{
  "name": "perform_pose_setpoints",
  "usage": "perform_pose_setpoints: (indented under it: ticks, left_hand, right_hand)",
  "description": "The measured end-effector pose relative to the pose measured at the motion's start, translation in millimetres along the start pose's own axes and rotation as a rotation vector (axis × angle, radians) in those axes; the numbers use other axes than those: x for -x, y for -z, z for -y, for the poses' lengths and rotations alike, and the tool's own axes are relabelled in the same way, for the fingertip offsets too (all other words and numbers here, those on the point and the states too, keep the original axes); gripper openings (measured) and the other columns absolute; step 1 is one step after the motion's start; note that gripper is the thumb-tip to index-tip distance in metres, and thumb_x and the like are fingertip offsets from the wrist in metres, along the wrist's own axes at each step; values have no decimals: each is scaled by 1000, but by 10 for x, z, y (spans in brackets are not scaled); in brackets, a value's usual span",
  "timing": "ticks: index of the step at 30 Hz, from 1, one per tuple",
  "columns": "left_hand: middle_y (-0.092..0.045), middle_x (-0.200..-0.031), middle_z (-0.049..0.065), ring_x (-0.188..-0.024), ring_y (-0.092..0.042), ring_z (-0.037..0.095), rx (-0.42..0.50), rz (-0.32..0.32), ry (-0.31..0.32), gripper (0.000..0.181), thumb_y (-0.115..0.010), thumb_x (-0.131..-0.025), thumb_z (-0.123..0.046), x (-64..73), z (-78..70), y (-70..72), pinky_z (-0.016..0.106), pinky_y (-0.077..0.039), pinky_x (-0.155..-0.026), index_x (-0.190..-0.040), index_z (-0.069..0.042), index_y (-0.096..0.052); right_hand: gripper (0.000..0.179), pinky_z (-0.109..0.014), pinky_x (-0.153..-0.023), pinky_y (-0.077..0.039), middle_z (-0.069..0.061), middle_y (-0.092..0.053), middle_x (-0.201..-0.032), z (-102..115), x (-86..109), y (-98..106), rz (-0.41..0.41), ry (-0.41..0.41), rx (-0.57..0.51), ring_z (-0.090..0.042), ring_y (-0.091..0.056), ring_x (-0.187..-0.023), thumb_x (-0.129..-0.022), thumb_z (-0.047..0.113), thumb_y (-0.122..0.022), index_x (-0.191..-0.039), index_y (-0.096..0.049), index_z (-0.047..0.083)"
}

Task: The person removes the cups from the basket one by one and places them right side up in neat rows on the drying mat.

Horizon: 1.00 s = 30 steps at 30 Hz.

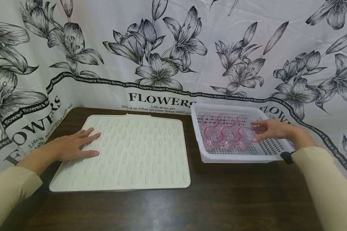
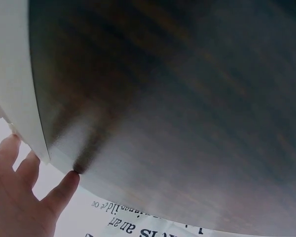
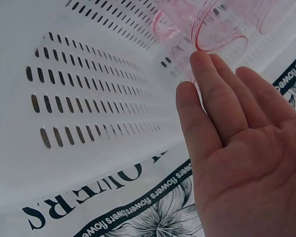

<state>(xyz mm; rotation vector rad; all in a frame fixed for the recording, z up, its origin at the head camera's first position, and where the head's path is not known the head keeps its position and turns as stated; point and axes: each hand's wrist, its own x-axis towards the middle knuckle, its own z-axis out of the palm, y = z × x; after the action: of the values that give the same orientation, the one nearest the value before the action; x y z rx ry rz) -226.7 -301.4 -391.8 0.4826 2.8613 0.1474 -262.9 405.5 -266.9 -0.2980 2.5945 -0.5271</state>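
Note:
My left hand point(image 1: 72, 146) rests with spread fingers on the left edge of a cream-white draining mat point(image 1: 138, 147), patterned with raised oval ribs. In the left wrist view the same hand point(image 2: 24, 192) lies across the mat's corner, with one fingertip at the dark tabletop. Over the white basket point(image 1: 237, 159), my right hand point(image 1: 270, 131) reaches in towards several clear pink cups point(image 1: 225, 134), which stand in rows at the basket's left side. The right wrist view shows its fingers extended, fingertips right at the pink rim point(image 3: 222, 47) of one cup; the thumb is hidden there.
The dark wooden table point(image 1: 162, 208) runs along the front. Behind and at both sides hangs a white cloth point(image 1: 118, 19) printed with black lilies and lettering, close behind the mat and basket. Slots perforate the basket's wall and floor.

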Motion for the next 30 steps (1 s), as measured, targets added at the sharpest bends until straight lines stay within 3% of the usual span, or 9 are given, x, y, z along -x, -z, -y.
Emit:
perform_pose_setpoints:
  ticks: [13, 25, 30]
  left_hand:
    - [-22, -161, 24, -142, -23, 53, 1, -13, -12, 89, -52, -89, -72, 16, 13, -7, 76, -30, -97, -157, -18, -31]
    - [-22, -160, 25, -141, -24, 54, -12, -14, -8, 90, -51, -88, -73, 11, 18, -15, 77, -30, -97, -157, -18, -31]
    - [-22, -160, 25, -141, -24, 54, -9, -17, -9, 90, -51, -88, -73, 14, 9, -11, 76, -31, -96, -157, -18, -31]
  right_hand:
    - [97, -63, -99, -42, -40, -41, -142, 21, -123, -41, -18, -1, 44, -55, -43, -130, -81, 33, -83, -148, -30, -12]
    - [94, -63, -99, -43, -42, -43, -138, 73, -191, -80, -16, -2, 110, -57, -44, -127, -76, 22, -85, -145, -33, -14]
    - [92, -63, -100, -41, -40, -45, -138, 110, -238, -96, -24, -51, 127, -56, -45, -127, -75, 23, -86, -144, -37, -13]
